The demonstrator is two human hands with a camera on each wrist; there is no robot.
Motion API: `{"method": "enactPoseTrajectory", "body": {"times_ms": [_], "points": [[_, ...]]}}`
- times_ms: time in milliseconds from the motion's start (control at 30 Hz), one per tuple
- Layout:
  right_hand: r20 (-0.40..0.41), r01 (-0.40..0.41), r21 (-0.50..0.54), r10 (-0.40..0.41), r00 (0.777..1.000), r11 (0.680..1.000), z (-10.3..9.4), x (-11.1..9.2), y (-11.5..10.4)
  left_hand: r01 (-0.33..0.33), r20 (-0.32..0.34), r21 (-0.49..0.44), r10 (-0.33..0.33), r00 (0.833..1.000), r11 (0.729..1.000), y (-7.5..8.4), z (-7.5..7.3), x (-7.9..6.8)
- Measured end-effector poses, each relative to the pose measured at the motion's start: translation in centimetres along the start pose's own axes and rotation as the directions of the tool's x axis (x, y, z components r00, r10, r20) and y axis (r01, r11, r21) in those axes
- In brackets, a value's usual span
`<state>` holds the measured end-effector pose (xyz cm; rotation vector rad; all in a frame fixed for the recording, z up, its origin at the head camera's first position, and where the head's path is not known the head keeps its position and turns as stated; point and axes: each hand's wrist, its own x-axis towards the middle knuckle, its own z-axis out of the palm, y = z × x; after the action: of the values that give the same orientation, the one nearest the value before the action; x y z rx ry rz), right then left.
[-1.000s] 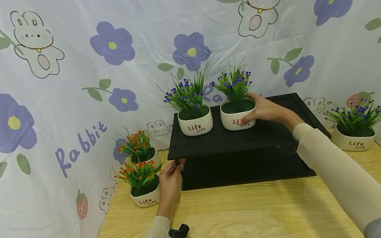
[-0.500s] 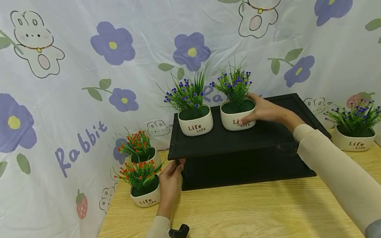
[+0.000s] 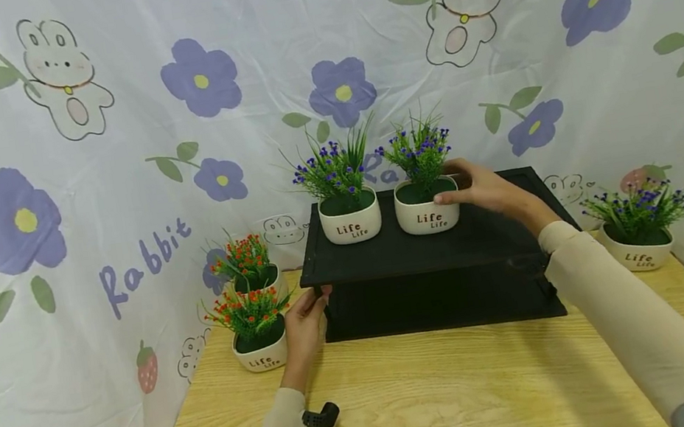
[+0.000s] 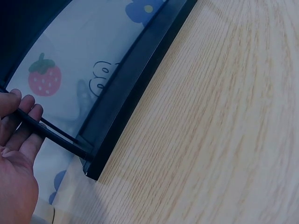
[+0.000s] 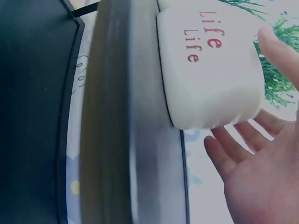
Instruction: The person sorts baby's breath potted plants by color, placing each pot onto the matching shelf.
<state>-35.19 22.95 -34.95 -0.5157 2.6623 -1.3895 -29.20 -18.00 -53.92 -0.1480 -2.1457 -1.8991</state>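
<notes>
Two white flowerpots lettered "Life", with purple artificial flowers, stand side by side on the upper board of a black two-tier shelf [image 3: 389,258]. At the right-hand flowerpot [image 3: 417,222], my right hand [image 3: 491,191] has its thumb by the front rim and its fingers behind. In the right wrist view those fingers spread loosely, and the pot [image 5: 212,84] stands on the board's edge. My left hand [image 3: 303,328] holds the shelf's left front leg. That leg, a thin black rod [image 4: 63,142], passes between thumb and fingers of the hand [image 4: 16,163] in the left wrist view.
Left of the shelf stand two pots with orange flowers, the front pot [image 3: 262,353] right beside my left hand. Another purple-flowered pot [image 3: 640,252] stands at the table's right side. A printed cloth [image 3: 261,40] hangs behind the wooden table [image 3: 398,399].
My right hand has loosened and shifted right; its thumb has slid off the pot's lettering up to the rim. The pots and my left hand have stayed in place.
</notes>
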Motion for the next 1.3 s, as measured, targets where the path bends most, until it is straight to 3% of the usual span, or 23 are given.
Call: {"method": "enactPoseTrajectory", "body": {"times_ms": [200, 367, 533, 900, 1100, 1300], "points": [[-0.091, 0.108, 0.039, -0.104, 0.99, 0.993, -1.9, -1.6, 0.3, -0.004, -0.001, 0.005, 0.004, 1.0, 1.0, -0.2, 0.0, 0.1], [-0.252, 0.187, -0.05, -0.194, 0.948, 0.981, -3.5, -3.0, 0.9, 0.004, -0.011, 0.003, -0.004, 1.0, 1.0, -0.4, 0.1, 0.1], [-0.368, 0.17, -0.061, -0.18, 0.912, 0.984, -5.2, -4.8, 1.6, -0.004, -0.004, 0.001, 0.004, 1.0, 1.0, -0.5, 0.1, 0.2], [-0.412, 0.184, -0.044, -0.186, 0.892, 0.982, -8.2, -8.9, 4.2, -0.013, -0.019, 0.012, 0.013, 1.0, 1.0, -0.2, 0.2, 0.1], [-0.447, 0.108, -0.031, -0.111, 0.888, 0.994, -9.1, -11.8, 5.8, -0.01, -0.018, 0.028, 0.01, 1.0, 1.0, -0.2, 0.2, 0.1], [-0.472, 0.088, -0.039, -0.096, 0.876, 0.995, -9.9, -14.8, 8.1, -0.004, -0.014, 0.023, 0.004, 1.0, 1.0, -0.2, 0.1, 0.1]]}}
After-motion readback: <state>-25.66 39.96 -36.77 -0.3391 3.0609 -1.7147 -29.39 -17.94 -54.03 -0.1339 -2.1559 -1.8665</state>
